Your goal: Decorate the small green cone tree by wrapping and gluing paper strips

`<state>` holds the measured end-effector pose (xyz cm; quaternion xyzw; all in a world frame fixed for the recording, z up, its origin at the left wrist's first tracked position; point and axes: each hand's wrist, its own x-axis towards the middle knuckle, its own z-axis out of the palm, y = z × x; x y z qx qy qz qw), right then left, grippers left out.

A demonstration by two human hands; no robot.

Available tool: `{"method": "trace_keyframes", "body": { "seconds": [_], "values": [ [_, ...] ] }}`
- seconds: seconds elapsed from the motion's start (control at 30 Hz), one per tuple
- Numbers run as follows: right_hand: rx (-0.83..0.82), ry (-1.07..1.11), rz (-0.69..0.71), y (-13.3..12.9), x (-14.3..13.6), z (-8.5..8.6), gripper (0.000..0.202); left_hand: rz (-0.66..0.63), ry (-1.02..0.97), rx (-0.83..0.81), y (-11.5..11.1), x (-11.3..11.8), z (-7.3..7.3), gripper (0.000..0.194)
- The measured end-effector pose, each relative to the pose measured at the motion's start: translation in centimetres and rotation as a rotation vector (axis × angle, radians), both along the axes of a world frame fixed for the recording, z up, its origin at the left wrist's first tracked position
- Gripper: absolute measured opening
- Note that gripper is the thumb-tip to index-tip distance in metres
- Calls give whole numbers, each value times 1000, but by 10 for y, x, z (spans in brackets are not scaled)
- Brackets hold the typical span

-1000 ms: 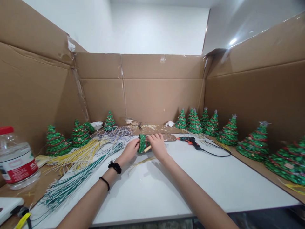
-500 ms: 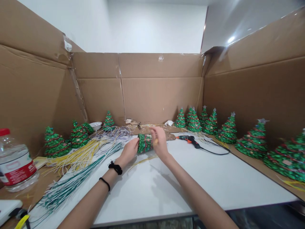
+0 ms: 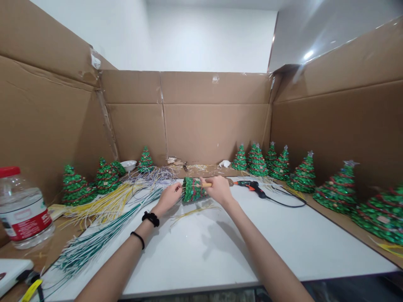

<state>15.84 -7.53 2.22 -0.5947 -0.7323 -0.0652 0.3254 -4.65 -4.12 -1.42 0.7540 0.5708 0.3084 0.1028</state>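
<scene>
Well, at far left I can see a water bottle (image 3: 27, 220), then strips of green and white string (image 3: 100, 235) spread across the white table (image 3: 189, 256). The left hand (image 3: 170, 196) has its fingers curled inward beside a small green tree (image 3: 191, 191); whether it pinches anything I can't tell. The tree sits at mid-table between both hands. The right hand (image 3: 218, 188) is closed around a wooden stick (image 3: 206, 185), just left of a glue gun (image 3: 252, 186).

Red-capped bottle (image 3: 27, 216) stands at far left; white bowl (image 3: 128, 166) near cardboard walls (image 3: 217, 126); 1 ceiling light (image 3: 308, 54) glows upper right.
</scene>
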Motion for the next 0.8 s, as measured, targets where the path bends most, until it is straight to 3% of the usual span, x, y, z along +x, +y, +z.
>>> {"method": "trace_keyframes", "body": {
  "seconds": [0.1, 0.2, 0.47, 0.6, 0.8],
  "values": [
    [-78, -22, 59, -2, -1, 1, 46, 84, 60, -16, -6, 3, 3, 21],
    [-78, -29, 68, 1, 0, 0, 40, 82, 64, -8, -6, 4, 3, 22],
    [-58, -145, -11, 8, 0, -7, 34, -234, -354, -12, 10, 9, -7, 26],
    [-59, -178, 2, 8, -3, -10, 31, -269, -479, -79, 13, 11, -9, 25],
    [-13, -187, 133, 11, -7, -20, 26, -257, -566, -161, 9, 13, -5, 28]
  ]
}}
